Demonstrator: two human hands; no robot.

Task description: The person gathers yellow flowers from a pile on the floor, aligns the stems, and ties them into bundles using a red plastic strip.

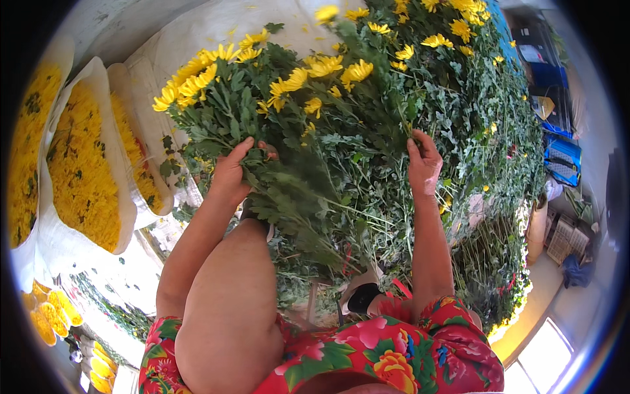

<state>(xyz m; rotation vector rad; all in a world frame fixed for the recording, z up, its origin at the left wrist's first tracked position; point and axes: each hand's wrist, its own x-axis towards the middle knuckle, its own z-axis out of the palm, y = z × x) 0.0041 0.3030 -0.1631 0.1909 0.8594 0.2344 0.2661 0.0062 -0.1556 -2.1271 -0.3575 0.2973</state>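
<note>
My left hand (235,170) is closed around the stems of a bunch of yellow chrysanthemums (197,81), its blooms pointing up and left. My right hand (424,160) pinches a leafy chrysanthemum stem (407,118) between thumb and fingers; its flower, near the top middle, is blurred. Between the two hands lie more yellow blooms (322,66) on leafy stems. Under and beyond both hands spreads a large heap of cut chrysanthemum stems (374,197), with many green leaves. The lower stems of the held bunch slant down to the right above my knee.
Wrapped bundles of yellow chrysanthemums (86,167) stand at the left. More flower bundles (51,310) are at the lower left. A white sheet (167,34) with loose petals lies at the back. Blue and black containers (546,74) and a plastic crate (567,239) line the right wall.
</note>
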